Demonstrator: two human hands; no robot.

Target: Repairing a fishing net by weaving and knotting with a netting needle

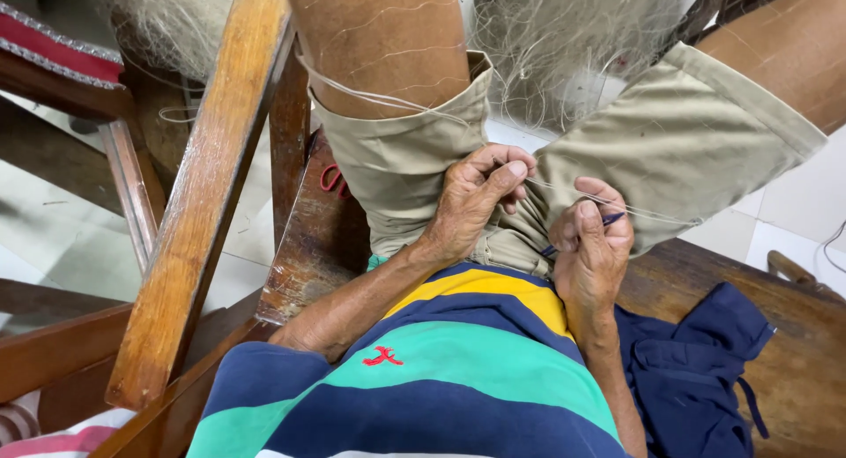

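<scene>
The fingers of the right hand (pixel 592 246) are pressed together around a thin blue netting needle (pixel 589 229), pinching it between thumb and forefinger; the needle's tip sticks out to the right of the thumb and its tail shows just below the hand. The fingers of the left hand (pixel 471 202) are curled, thumb against forefinger, pinching a pale line (pixel 564 192) that runs taut from there across to the right hand. Both hands rest on the lap, touching the khaki shorts (pixel 679 149), with the left hand just beside the right hand and a little above it.

More of the pale line loops over the left thigh above the shorts' hem. Beyond the shorts, between the knees, hangs a mass of fine fishing net (pixel 564 44), pale and tangled. Nearer than the shorts is a striped shirt (pixel 458 370) in navy, green and yellow. To the right of the shorts, a dark blue cloth (pixel 696 370) lies crumpled on a wooden bench (pixel 793 335). To the left of the shorts stands a wooden chair frame (pixel 203 202), its slanted rail crossing in front of a white tiled floor (pixel 53 220).
</scene>
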